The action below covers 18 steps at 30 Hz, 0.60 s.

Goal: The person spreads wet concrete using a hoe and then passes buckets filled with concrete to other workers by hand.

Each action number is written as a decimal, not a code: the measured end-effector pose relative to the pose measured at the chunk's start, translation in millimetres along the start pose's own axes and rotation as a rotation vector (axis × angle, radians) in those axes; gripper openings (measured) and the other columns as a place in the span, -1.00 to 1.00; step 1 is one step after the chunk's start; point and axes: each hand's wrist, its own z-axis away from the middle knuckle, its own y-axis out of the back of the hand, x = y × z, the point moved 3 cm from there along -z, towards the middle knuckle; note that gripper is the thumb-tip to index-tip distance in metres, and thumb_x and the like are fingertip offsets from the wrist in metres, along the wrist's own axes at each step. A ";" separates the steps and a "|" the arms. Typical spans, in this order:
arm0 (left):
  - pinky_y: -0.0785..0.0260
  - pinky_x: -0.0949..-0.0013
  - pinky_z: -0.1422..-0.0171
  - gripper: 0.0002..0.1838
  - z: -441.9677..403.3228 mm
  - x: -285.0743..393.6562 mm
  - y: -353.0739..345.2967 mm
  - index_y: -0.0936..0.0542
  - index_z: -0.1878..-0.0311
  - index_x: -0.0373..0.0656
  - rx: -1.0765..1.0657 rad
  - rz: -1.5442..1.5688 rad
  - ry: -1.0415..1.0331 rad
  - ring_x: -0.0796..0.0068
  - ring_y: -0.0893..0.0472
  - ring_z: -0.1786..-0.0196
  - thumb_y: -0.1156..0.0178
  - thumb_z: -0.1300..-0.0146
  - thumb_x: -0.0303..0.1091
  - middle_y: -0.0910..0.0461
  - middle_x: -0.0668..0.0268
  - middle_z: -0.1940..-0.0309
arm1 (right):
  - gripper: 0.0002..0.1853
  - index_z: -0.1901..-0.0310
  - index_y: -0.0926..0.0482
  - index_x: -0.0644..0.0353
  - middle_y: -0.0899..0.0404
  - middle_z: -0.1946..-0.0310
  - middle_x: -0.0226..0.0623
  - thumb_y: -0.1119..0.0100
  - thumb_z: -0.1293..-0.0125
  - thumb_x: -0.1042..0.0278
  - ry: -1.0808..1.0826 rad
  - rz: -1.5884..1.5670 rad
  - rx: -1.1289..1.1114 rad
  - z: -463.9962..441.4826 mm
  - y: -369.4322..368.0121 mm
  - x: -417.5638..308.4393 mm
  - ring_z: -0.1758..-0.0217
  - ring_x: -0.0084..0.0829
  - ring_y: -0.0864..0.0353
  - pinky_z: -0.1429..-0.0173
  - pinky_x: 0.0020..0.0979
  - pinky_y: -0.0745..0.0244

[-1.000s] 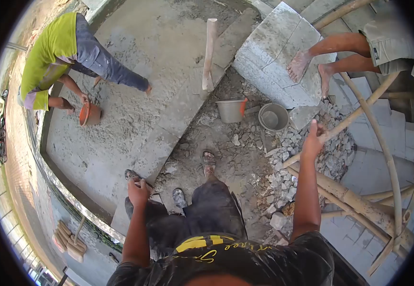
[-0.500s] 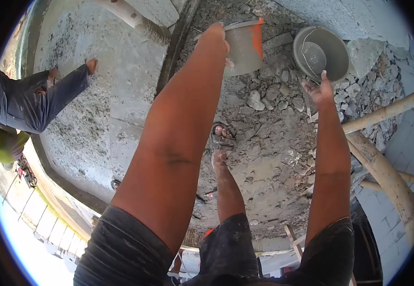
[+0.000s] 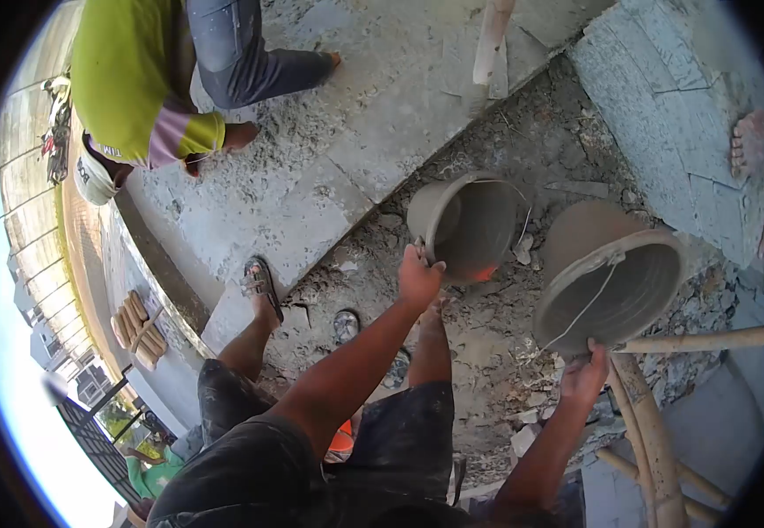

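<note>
My left hand [image 3: 420, 280] grips the rim of a grey bucket [image 3: 430, 209], which is tipped so its mouth faces right. An orange mark shows low on its rim, and a thin wire handle hangs at the far side. To the right, my right hand [image 3: 585, 377] is closed on the near rim of a larger-looking grey bucket [image 3: 586, 231]. This second one is tilted with its mouth toward me, and its wire handle crosses the opening. I see no load inside either bucket.
A co-worker in a yellow-green shirt [image 3: 122, 70] bends over the wet concrete slab [image 3: 329, 189] at left. Bamboo poles [image 3: 707, 341] stand at right. Another person's bare foot [image 3: 756, 141] rests by a block wall [image 3: 663, 114]. Rubble [image 3: 527, 422] covers the ground.
Both buckets are now tilted with their mouths showing more toward me. My right hand has closed on its bucket's rim. My view has turned, bringing the co-worker further into sight.
</note>
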 end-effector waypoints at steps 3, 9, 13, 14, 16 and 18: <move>-0.45 0.25 0.02 -0.67 35.9 -24.8 77.9 -0.37 0.09 -0.20 -0.202 0.452 0.216 0.36 -0.60 0.12 -0.30 -0.16 -0.49 -0.57 0.22 0.14 | -0.57 -0.14 -0.41 0.24 -0.51 -0.01 -0.28 -0.08 -0.19 0.47 -0.142 0.194 -0.159 75.7 -51.9 31.9 -0.08 -0.30 -0.52 -0.16 -0.20 -0.47; -0.53 0.29 0.02 -0.69 129.4 -31.8 274.2 -0.45 -0.01 -0.19 -0.341 0.318 0.226 0.41 -0.61 0.10 -0.16 -0.21 -0.63 -0.59 0.29 0.12 | -0.52 -0.09 -0.34 0.31 -0.51 0.22 -0.28 -0.24 -0.27 0.21 -0.589 0.851 -0.449 204.3 -142.7 149.2 0.44 -0.51 -0.52 0.62 -0.46 -0.43; -0.57 0.23 0.09 -0.66 158.9 -129.8 347.8 -0.52 0.02 -0.18 -0.141 0.846 0.286 0.38 -0.65 0.09 -0.08 -0.15 -0.73 -0.63 0.26 0.14 | -0.39 0.02 -0.42 0.24 -0.46 0.48 -0.41 -0.30 -0.21 -0.17 -0.384 1.203 -0.376 275.1 -211.0 167.8 0.62 -0.56 -0.40 0.69 -0.50 -0.26; -0.58 0.20 0.11 -0.63 168.1 -139.4 367.2 -0.53 0.01 -0.18 -0.087 0.932 0.348 0.36 -0.66 0.09 -0.06 -0.12 -0.76 -0.64 0.24 0.14 | -0.39 0.02 -0.42 0.24 -0.46 0.48 -0.41 -0.30 -0.21 -0.17 -0.370 1.229 -0.391 278.0 -223.2 175.4 0.62 -0.56 -0.40 0.69 -0.50 -0.26; -0.60 0.15 0.09 -0.60 168.2 -159.3 410.8 -0.50 -0.01 -0.21 0.031 1.014 0.374 0.27 -0.66 0.09 -0.02 -0.11 -0.78 -0.62 0.19 0.11 | -0.40 0.00 -0.32 0.18 -0.46 0.26 -0.28 -0.39 -0.17 -0.05 -0.205 1.103 -0.384 260.5 -244.0 197.9 0.35 -0.48 -0.48 0.33 -0.42 -0.44; -0.62 0.09 0.07 -0.57 152.4 -179.7 451.8 -0.48 -0.04 -0.25 0.140 1.093 0.391 0.18 -0.66 0.09 0.02 -0.09 -0.80 -0.60 0.14 0.08 | -0.42 0.01 -0.34 0.18 -0.46 0.23 -0.25 -0.40 -0.16 -0.03 -0.100 1.221 -0.461 226.4 -274.1 238.8 0.26 -0.43 -0.48 0.18 -0.36 -0.42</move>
